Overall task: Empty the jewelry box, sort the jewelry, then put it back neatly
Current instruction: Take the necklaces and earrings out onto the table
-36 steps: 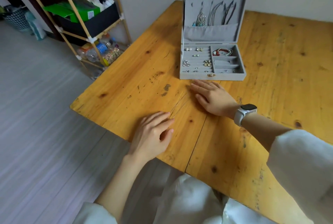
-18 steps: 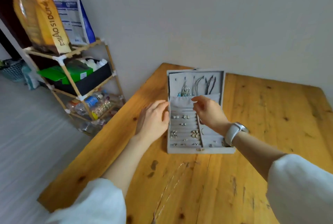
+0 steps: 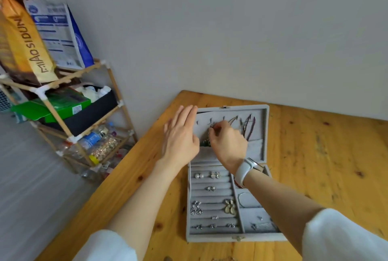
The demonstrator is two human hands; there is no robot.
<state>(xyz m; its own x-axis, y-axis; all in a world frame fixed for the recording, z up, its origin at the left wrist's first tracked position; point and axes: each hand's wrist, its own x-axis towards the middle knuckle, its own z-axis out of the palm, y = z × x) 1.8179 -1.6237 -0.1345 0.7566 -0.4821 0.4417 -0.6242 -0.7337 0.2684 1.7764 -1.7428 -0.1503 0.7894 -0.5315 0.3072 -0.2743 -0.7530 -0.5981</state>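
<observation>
Against the raised lid of the grey velvet-lined jewelry box, which stood open on the yellow pine table, both hands worked at the row of small hooks. The right hand had its fingertips curled in a pinch on a silver dangling piece with a green bead, which hung straight down from its hook, long axis vertical along the lid panel. The left hand lay flat and released, fingers straight, against the lid's left edge, seemingly steadying it. The right hand was the nearer one, directly on the piece; lifting it off would probably need an upward move. Dark cord necklaces hung just to the right.
</observation>
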